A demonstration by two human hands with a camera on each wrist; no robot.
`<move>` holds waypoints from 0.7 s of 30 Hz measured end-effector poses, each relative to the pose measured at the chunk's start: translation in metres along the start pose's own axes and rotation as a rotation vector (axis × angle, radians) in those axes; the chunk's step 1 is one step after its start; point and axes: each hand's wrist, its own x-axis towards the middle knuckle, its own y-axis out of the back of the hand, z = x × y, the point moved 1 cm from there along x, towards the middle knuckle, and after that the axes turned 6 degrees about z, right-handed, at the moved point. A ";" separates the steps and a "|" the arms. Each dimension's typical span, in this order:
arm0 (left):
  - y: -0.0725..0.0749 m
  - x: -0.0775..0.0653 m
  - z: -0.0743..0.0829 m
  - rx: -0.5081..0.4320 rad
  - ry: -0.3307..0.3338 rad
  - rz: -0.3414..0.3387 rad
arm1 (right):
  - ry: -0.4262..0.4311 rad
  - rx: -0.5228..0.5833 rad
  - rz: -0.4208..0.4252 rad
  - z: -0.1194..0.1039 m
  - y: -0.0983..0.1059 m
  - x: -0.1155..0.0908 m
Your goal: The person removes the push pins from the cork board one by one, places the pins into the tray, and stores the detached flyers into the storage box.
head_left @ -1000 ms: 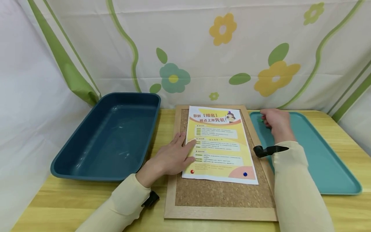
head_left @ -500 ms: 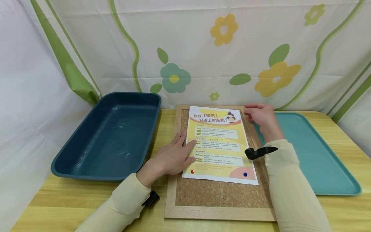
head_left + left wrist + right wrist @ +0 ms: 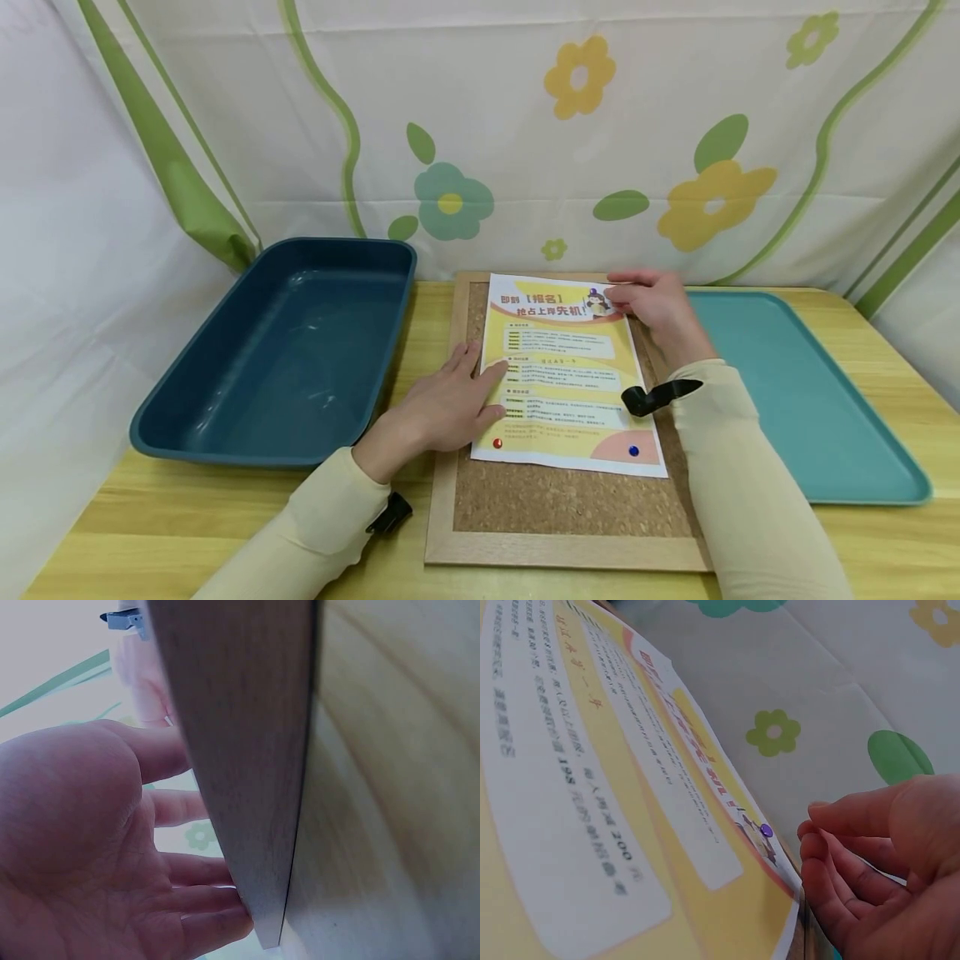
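Note:
My left hand [image 3: 448,406] rests with straight fingers across the left side of the framed cork board [image 3: 570,508] and the edge of a printed yellow poster [image 3: 570,392]. In the left wrist view the fingers [image 3: 202,900] reach over the wooden frame [image 3: 247,765]. My right hand [image 3: 663,317] is at the poster's top right corner, thumb and fingertips pinched together. The small green pushpin at its fingertips is hidden now. A purple pushpin [image 3: 766,830] sits in that corner. A red pushpin [image 3: 497,444] and a blue pushpin [image 3: 633,451] stand in the lower corners.
A deep dark blue tub [image 3: 300,358] stands to the left of the board. At the right a flat teal tray [image 3: 810,400] lies against the board's side. A flowered curtain [image 3: 525,150] hangs behind the wooden table [image 3: 157,533].
My right hand has moved left from the teal tray, where a bit of green showed at its fingertips, to the poster's top right corner. The left hand has stayed in place.

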 end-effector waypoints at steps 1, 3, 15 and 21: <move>0.000 0.000 0.000 0.000 0.001 0.000 | -0.009 0.010 -0.012 0.001 -0.001 0.000; 0.000 -0.001 0.000 0.000 0.004 -0.001 | -0.023 0.011 -0.029 0.002 -0.004 0.001; 0.002 -0.002 0.000 -0.005 0.008 -0.001 | -0.003 -0.074 -0.055 0.004 -0.009 0.006; 0.002 -0.002 0.001 -0.005 0.004 -0.003 | -0.077 -0.107 -0.041 0.000 -0.012 0.005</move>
